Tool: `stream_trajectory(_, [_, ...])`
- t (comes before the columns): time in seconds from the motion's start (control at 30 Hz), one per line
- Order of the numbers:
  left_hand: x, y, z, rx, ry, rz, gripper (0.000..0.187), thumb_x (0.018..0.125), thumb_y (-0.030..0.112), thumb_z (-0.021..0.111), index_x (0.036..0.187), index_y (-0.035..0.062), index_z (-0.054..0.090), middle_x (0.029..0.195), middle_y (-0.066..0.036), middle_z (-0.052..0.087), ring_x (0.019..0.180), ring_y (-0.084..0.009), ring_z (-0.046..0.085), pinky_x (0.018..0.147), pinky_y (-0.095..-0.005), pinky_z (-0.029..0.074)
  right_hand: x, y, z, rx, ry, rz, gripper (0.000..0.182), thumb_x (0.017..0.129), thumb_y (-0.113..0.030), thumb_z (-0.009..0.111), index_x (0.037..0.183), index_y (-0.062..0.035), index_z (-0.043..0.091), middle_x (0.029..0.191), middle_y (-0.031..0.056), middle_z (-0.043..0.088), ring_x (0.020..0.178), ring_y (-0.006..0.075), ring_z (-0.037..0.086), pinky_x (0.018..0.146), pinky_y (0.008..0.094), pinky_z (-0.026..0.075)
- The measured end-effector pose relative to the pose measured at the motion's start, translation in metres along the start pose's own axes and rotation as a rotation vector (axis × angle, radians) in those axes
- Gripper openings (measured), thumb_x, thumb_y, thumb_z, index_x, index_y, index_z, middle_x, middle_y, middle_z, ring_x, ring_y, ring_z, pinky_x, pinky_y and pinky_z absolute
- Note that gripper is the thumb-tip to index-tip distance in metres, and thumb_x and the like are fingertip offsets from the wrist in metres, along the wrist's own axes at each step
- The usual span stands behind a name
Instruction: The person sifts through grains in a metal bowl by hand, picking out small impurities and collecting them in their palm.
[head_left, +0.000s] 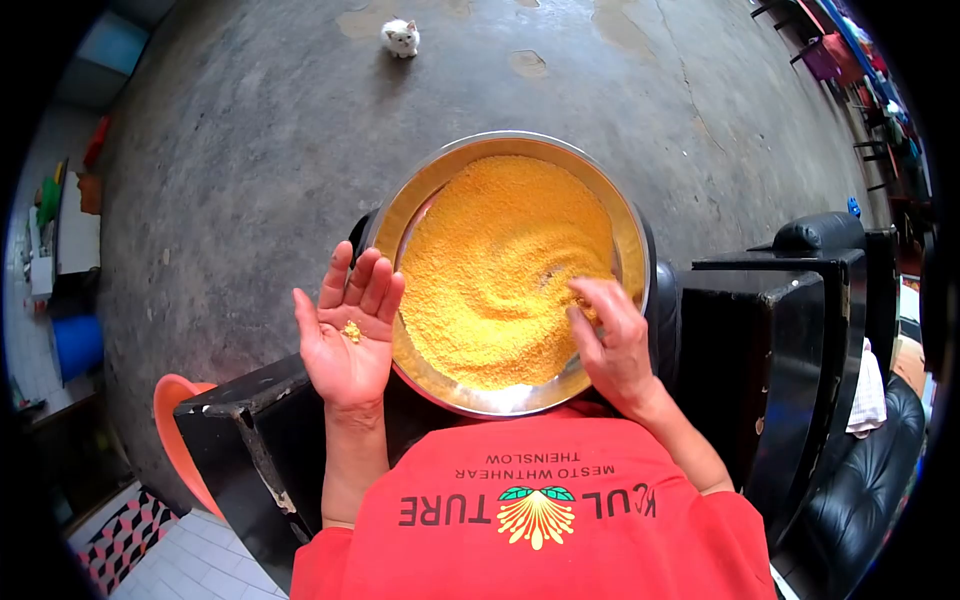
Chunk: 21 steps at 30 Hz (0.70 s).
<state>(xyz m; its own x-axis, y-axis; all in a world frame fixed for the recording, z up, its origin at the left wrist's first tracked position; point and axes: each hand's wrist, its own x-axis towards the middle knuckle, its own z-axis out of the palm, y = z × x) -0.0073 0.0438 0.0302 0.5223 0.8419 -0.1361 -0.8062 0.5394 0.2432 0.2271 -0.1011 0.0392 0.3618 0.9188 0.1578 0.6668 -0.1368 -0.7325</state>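
A wide round metal basin (420, 180) rests at my lap, holding a broad layer of coarse yellow grain, like crushed corn (480, 250). Swirled ridges mark its surface, and a small darker patch (550, 277) shows near the right side. My left hand (348, 345) is palm up beside the basin's left rim, fingers stretched out, with a small clump of yellow bits (352, 331) lying on the palm. Over the right part of the grain, my right hand (615, 345) has its fingers curled toward the thumb; whatever is between the fingertips is too small to make out.
A white kitten (400, 38) sits on the grey concrete floor (270, 150) ahead. Black furniture (750, 360) stands close on the right, and a black worn-edged piece (255, 420) on the left. An orange tub (180, 430) is beyond it, with a blue container (77, 347) farther left.
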Motion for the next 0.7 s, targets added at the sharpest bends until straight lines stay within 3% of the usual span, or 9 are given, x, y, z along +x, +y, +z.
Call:
stream_trajectory(0.13, [-0.002,0.000,0.002,0.011,0.006,0.008,0.063,0.100,0.047,0.028,0.136,-0.0028,0.040,0.130,-0.024,0.051,0.122,-0.0351,0.050,0.107,-0.0481,0.038,0.041,0.002,0.002,-0.260,0.035,-0.175,0.038,0.075,0.003,0.060,0.112,-0.0005,0.055,0.113,0.0202,0.056,0.110,0.0372,0.052,0.091,0.0427,0.044])
stream_trajectory(0.23, [-0.003,0.000,0.003,0.021,0.008,0.014,0.062,0.100,0.046,0.028,0.136,-0.0029,0.040,0.129,-0.024,0.051,0.121,-0.0346,0.050,0.106,-0.0479,0.038,0.068,0.010,0.037,-0.448,0.024,-0.225,0.046,0.071,0.003,0.059,0.116,-0.0028,0.053,0.120,0.0200,0.052,0.115,0.0369,0.048,0.093,0.0445,0.041])
stream_trajectory(0.3, [-0.003,0.002,0.003,0.026,-0.012,0.011,0.060,0.101,0.043,0.029,0.136,-0.0034,0.039,0.130,-0.024,0.051,0.122,-0.0338,0.050,0.107,-0.0477,0.037,0.070,-0.006,0.049,-0.470,-0.160,-0.352,0.044,0.069,0.002,0.057,0.113,-0.0035,0.055,0.116,0.0190,0.054,0.114,0.0358,0.048,0.091,0.0432,0.041])
stream_trajectory(0.37, [-0.004,0.006,0.001,0.025,-0.046,0.005,0.056,0.101,0.038,0.031,0.137,-0.0042,0.036,0.132,-0.024,0.049,0.123,-0.0325,0.049,0.109,-0.0475,0.035,0.056,-0.021,0.048,-0.271,-0.299,-0.540,0.035,0.070,-0.001,0.057,0.105,-0.0029,0.057,0.109,0.0163,0.057,0.113,0.0303,0.050,0.089,0.0400,0.042])
stream_trajectory(0.43, [-0.006,0.010,0.000,-0.010,-0.029,-0.010,0.055,0.101,0.037,0.030,0.137,-0.0043,0.036,0.132,-0.024,0.049,0.124,-0.0319,0.049,0.109,-0.0471,0.035,0.034,-0.024,0.033,-0.119,-0.579,-0.442,0.031,0.072,-0.003,0.059,0.102,-0.0027,0.060,0.102,0.0133,0.061,0.108,0.0273,0.054,0.089,0.0399,0.043])
stream_trajectory(0.57, [-0.008,0.018,-0.004,-0.077,0.036,-0.011,0.058,0.101,0.041,0.030,0.136,-0.0036,0.039,0.130,-0.024,0.051,0.122,-0.0330,0.050,0.107,-0.0470,0.037,0.007,-0.005,0.001,-0.090,-0.251,-0.332,0.023,0.074,0.005,0.060,0.095,-0.0027,0.064,0.092,0.0125,0.065,0.090,0.0300,0.062,0.081,0.0395,0.048])
stream_trajectory(0.7, [-0.009,0.022,-0.016,-0.117,0.051,0.001,0.056,0.100,0.039,0.032,0.135,-0.0045,0.039,0.131,-0.023,0.050,0.123,-0.0324,0.049,0.108,-0.0466,0.036,0.000,0.023,-0.012,-0.132,-0.011,-0.283,0.026,0.072,0.008,0.059,0.096,-0.0019,0.063,0.090,0.0150,0.065,0.084,0.0320,0.063,0.074,0.0386,0.051])
